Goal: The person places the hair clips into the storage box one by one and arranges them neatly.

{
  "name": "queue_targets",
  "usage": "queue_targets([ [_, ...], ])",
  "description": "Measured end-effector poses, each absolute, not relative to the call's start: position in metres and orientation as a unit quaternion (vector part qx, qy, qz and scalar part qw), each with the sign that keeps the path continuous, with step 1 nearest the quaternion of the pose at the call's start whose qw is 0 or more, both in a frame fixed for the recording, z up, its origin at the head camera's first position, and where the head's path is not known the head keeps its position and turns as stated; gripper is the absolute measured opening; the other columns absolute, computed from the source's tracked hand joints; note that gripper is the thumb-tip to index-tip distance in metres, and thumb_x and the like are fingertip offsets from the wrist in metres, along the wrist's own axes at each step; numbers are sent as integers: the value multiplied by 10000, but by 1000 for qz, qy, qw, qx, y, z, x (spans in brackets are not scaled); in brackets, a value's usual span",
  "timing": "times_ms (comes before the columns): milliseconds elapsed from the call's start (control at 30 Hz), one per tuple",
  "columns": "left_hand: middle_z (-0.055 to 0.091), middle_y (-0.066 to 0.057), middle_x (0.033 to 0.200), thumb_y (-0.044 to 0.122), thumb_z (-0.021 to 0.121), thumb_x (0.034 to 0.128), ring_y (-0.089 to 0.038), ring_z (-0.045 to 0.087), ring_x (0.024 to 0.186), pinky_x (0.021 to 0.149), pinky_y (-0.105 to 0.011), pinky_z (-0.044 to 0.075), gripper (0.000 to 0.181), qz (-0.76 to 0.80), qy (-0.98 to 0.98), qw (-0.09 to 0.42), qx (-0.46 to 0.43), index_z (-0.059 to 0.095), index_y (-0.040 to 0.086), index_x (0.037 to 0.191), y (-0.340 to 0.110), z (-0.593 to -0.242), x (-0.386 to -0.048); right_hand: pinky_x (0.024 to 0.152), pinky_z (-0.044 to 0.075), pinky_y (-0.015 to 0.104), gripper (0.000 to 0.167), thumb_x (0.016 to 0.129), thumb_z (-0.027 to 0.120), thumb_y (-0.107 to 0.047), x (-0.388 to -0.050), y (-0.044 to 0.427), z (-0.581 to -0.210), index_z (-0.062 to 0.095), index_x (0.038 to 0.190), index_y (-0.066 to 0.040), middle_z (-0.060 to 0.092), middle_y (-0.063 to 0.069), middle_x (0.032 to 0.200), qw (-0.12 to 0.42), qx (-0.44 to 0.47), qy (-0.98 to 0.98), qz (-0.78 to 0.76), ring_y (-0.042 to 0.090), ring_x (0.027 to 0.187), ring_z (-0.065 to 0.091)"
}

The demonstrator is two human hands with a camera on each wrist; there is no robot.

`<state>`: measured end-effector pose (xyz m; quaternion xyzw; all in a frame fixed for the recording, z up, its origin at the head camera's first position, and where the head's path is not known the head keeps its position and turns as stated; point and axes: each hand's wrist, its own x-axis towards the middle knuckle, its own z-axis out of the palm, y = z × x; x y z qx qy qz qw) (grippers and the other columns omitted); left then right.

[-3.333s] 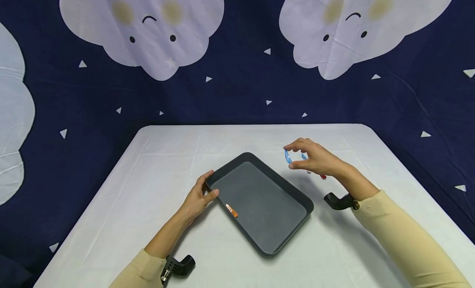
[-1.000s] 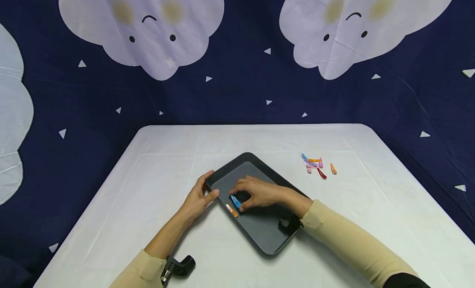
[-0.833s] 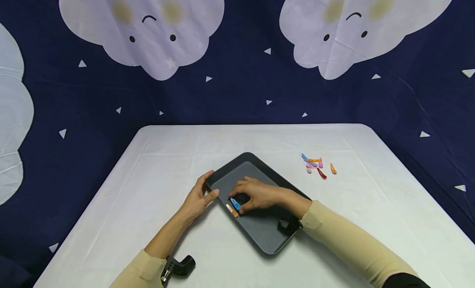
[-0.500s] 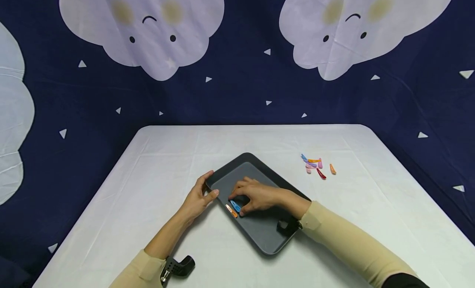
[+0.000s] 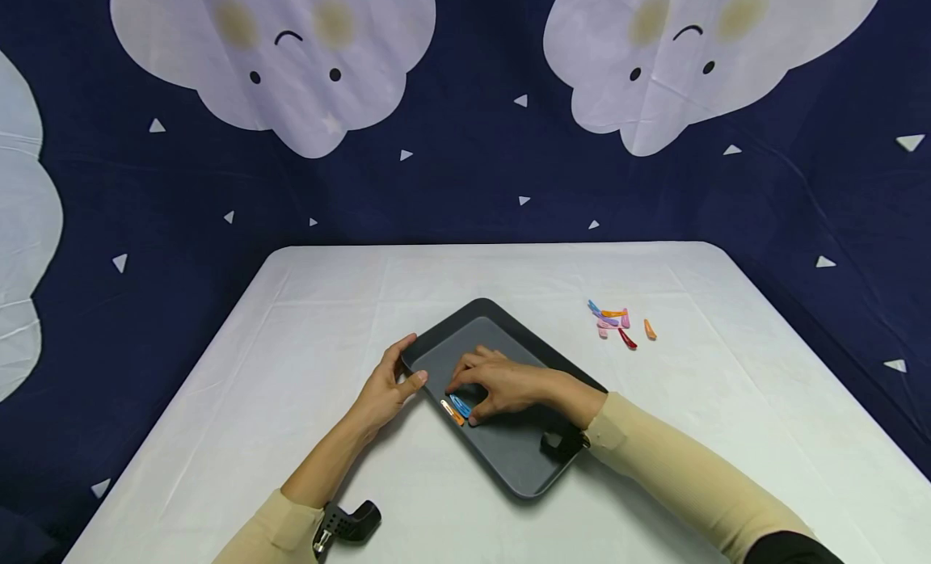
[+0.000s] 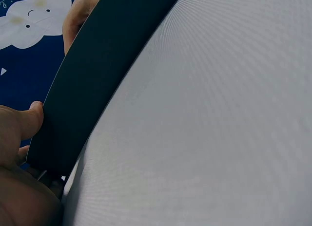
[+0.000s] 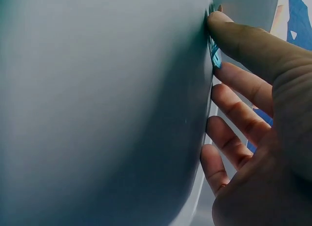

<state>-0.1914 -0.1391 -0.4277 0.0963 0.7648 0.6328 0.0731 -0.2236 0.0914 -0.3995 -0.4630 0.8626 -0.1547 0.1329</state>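
Note:
A dark grey baking tray (image 5: pixel 512 463) lies at an angle on the white table. My left hand (image 5: pixel 384 393) grips its left corner, thumb over the rim; the left wrist view shows the thumb against the tray's dark outer wall (image 6: pixel 92 84). Inside the tray, my right hand (image 5: pixel 502 385) holds a blue snap hair clip (image 5: pixel 461 406) by its ends between thumb and index finger. The clip lies right beside an orange hair clip (image 5: pixel 452 413) along the tray's left wall. In the right wrist view the blue clip (image 7: pixel 216 58) shows between thumb and index fingertips, at the tray floor.
Several hair clips, among them a red hair clip (image 5: pixel 627 338) and a purple hair clip (image 5: pixel 607 318), lie loosely on the white table (image 5: pixel 305 321) beyond the tray's right side. A separate orange clip (image 5: pixel 650 330) lies right of them. A dark blue cloth with clouds hangs behind.
My right hand has carried the blue hair clip from the table's right side into the tray, then edged it down closer beside the orange clip. My left hand stays on the tray.

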Motion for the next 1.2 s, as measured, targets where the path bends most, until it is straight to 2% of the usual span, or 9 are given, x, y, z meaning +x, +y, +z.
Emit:
queue_targets([
  [567,239,-218,1538,68,565,928,-350,177,1451,1165,-484,216,663,630,768,70,96,211,105,1487,-139,-428,-191,967,345,357,535,783,751,-386,-224,91,-400,585,1272,-244,507,-65,1240,136,-459,864,-156,123,1099,386],
  [1200,245,-214,1538,95,565,934,-359,194,1445,1132,-492,284,660,619,776,75,94,213,130,1490,-139,-428,-191,1036,368,369,565,771,760,-367,-227,96,-397,568,1285,-235,533,-73,1243,149,-449,861,-190,136,1172,407],
])
